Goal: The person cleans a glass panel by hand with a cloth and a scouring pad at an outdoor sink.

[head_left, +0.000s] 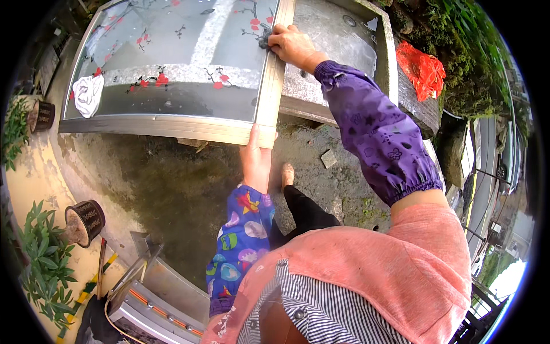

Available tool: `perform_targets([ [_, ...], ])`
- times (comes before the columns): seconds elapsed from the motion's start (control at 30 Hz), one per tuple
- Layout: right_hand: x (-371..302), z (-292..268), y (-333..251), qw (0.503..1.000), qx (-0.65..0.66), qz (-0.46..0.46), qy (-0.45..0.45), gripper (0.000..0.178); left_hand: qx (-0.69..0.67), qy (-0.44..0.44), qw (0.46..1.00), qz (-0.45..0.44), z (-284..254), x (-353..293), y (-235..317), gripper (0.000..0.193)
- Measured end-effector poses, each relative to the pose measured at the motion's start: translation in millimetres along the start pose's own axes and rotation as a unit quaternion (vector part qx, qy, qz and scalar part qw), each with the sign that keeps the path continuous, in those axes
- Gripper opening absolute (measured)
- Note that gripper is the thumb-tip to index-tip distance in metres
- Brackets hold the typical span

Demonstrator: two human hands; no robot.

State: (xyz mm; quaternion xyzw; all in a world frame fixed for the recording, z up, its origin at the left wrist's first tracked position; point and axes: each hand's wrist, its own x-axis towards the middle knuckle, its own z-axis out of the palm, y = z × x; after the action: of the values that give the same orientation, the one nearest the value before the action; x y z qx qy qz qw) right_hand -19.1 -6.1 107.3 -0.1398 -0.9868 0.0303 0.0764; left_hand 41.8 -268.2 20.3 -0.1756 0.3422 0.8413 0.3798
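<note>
A framed glass panel, pale wood-coloured at its edges and printed with red blossoms on dark twigs, lies across the upper left. My left hand is closed round its near right corner, with the thumb on top of the frame. On the right-hand frame bar, my right hand presses a dark grey scouring ball where the bar meets the glass. A crumpled white cloth rests on the panel's left end. Purple and blue patterned sleeve covers are on my forearms.
The panel lies over a grey stone trough. Right of it is a red plastic bag on a ledge. Potted plants, one in a dark pot, stand at the left. A metal frame leans at the lower left. Damp concrete floor lies below.
</note>
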Motion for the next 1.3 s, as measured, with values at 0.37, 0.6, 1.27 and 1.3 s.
perform_targets([
  [0.37, -25.4, 0.4, -31.9, 1.000, 0.029, -0.005, -0.005, 0.009, -0.004, -0.002, 0.999, -0.037, -5.8, -5.1, 11.3, 0.044],
  [0.6, -43.3, 7.5, -54.1, 0.998, 0.057, -0.026, 0.007, 0.006, -0.018, 0.006, 0.999, -0.039, -14.0, 3.7, 9.9, 0.042],
  [1.27, 42.6, 9.7, 52.2, 0.995, 0.010, -0.053, 0.085, 0.013, 0.747, -0.206, 0.486, 0.403, 86.0, 20.6, 88.9, 0.046],
  [1.3, 54.3, 10.8, 67.7, 0.992, -0.023, -0.021, 0.119, 0.016, 0.779, -0.203, 0.454, 0.381, 85.1, 30.9, 78.4, 0.051],
])
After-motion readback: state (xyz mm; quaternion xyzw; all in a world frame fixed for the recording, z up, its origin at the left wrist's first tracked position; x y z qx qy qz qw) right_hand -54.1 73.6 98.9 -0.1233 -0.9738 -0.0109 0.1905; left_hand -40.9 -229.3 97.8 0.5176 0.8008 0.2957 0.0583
